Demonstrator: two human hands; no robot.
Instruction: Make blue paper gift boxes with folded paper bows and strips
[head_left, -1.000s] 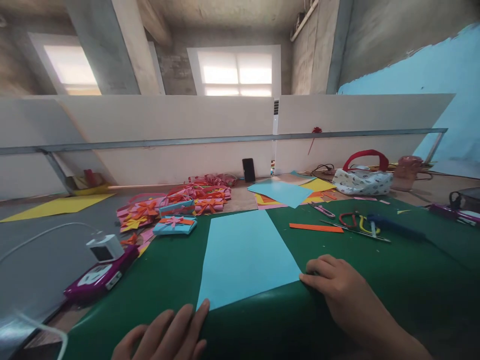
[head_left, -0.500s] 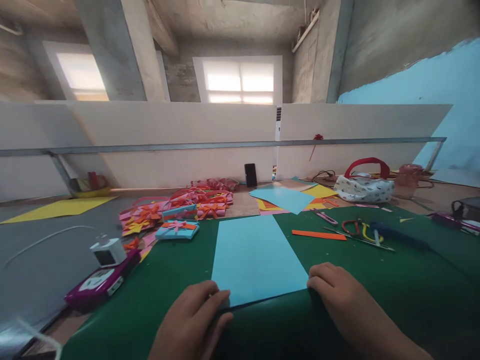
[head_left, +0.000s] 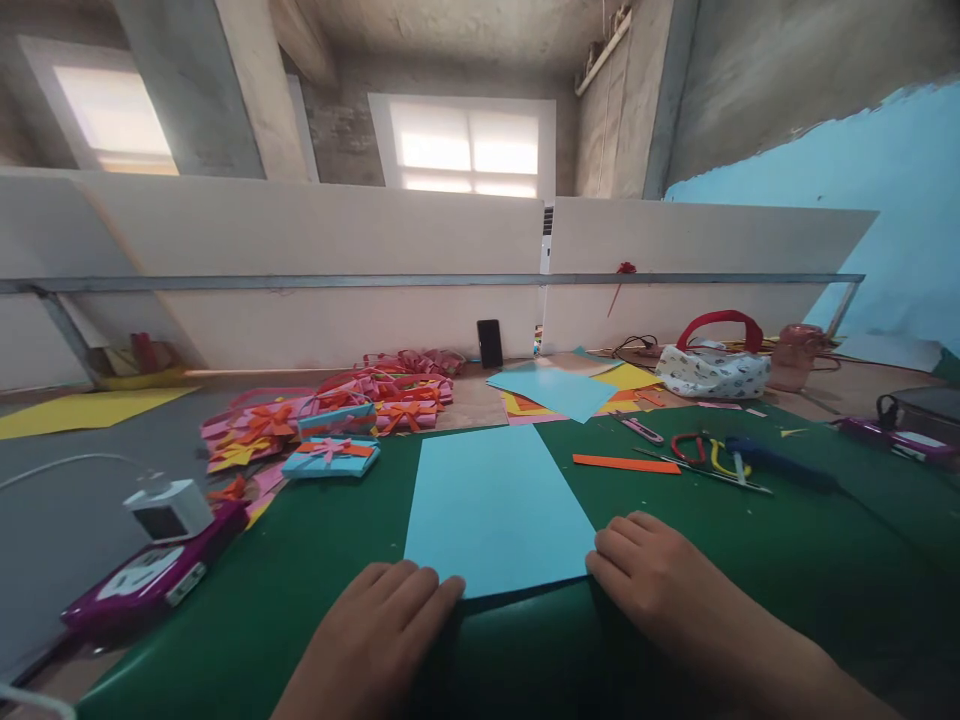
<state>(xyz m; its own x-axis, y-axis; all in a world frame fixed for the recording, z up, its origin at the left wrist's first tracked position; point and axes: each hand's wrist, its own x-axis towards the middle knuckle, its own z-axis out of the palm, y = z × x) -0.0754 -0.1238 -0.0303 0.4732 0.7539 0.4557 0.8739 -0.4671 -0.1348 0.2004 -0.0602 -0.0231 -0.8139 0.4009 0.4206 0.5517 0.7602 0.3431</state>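
A light blue sheet of paper (head_left: pixel 499 510) lies on the green mat in front of me. My left hand (head_left: pixel 379 615) has its fingers together over the near left corner, the thumb resting along the near edge. At the near right corner, my right hand (head_left: pixel 645 565) is closed on the paper, its fingers curled and the thumb hidden beneath. Right of the sheet sits an orange paper strip (head_left: pixel 626 464). A small blue paper piece with an orange band and pink bow (head_left: pixel 330 457) lies to its left.
Pink and red paper pieces with bows (head_left: pixel 300 410) are heaped at the far left. Loose coloured sheets (head_left: pixel 559 388) lie beyond the blue one. Scissors (head_left: pixel 690 447), a pink cutter (head_left: pixel 641 430) and a blue corded tool (head_left: pixel 780 465) are at right. A purple box (head_left: pixel 150 580) carries a white charger (head_left: pixel 169 508).
The view has turned slightly right, so everything sits further left. My left hand has flattened over the paper's corner, with thumb and fingers closer together. The right hand keeps its hold.
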